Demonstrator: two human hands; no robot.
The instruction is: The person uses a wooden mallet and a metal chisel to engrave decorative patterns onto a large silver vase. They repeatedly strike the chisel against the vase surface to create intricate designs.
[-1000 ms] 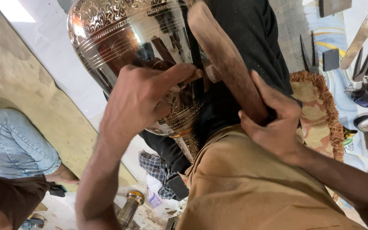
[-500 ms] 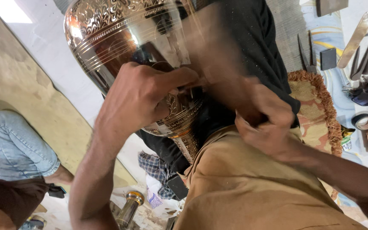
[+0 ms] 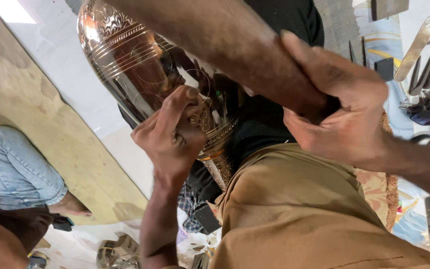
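Brass vase (image 3: 140, 69): one, large, engraved, polished, propped tilted against lap, neck pointing down toward tan trousers (image 3: 299, 219). Left hand (image 3: 172, 134) on vase belly; fingers curled tight, pinching something small against metal (tool itself hidden). Right hand (image 3: 339, 109), right of vase, fingers wrapped round one dark wooden mallet (image 3: 235, 45) crossing above vase. Progress, judged: bands and circles near neck and shoulder already cut; mid-belly largely plain. Right of vase: several metal tools (image 3: 424, 84). Left of vase: another person's jeans-clad leg (image 3: 16, 169).
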